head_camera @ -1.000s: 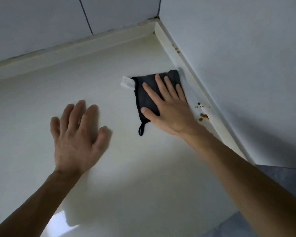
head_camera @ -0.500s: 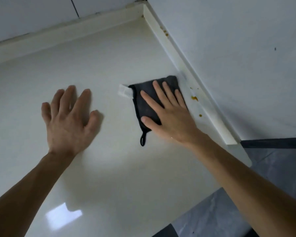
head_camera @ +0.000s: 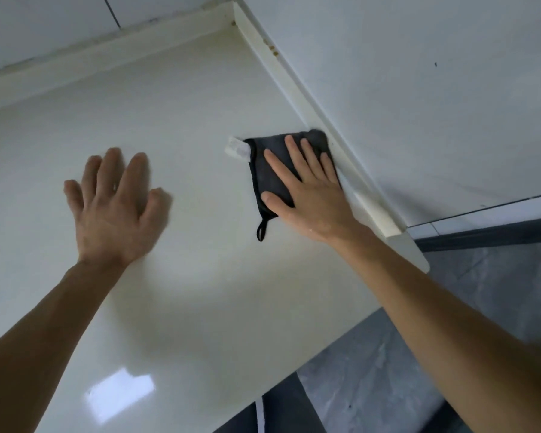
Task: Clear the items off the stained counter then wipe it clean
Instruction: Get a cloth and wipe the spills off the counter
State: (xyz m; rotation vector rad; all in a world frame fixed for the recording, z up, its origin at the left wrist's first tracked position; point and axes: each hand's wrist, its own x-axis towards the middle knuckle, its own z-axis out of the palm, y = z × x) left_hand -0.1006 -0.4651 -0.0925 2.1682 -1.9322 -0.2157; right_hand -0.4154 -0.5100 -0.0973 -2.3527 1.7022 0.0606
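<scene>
Dark cloth (head_camera: 272, 170) flat under our right hand (head_camera: 306, 195), pressing to scrub beside upstand | left hand (head_camera: 113, 210) splayed, empty, bracing on worktop (head_camera: 200, 276).

Head view, downward onto counter (head_camera: 200, 126)

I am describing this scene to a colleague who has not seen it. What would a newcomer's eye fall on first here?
First, the dark grey cloth, pressed flat by the right hand against the raised ledge at the counter's right side. Next, the left hand, spread flat on the bare cream counter. A few small brown spots sit on the ledge near the far corner.
</scene>
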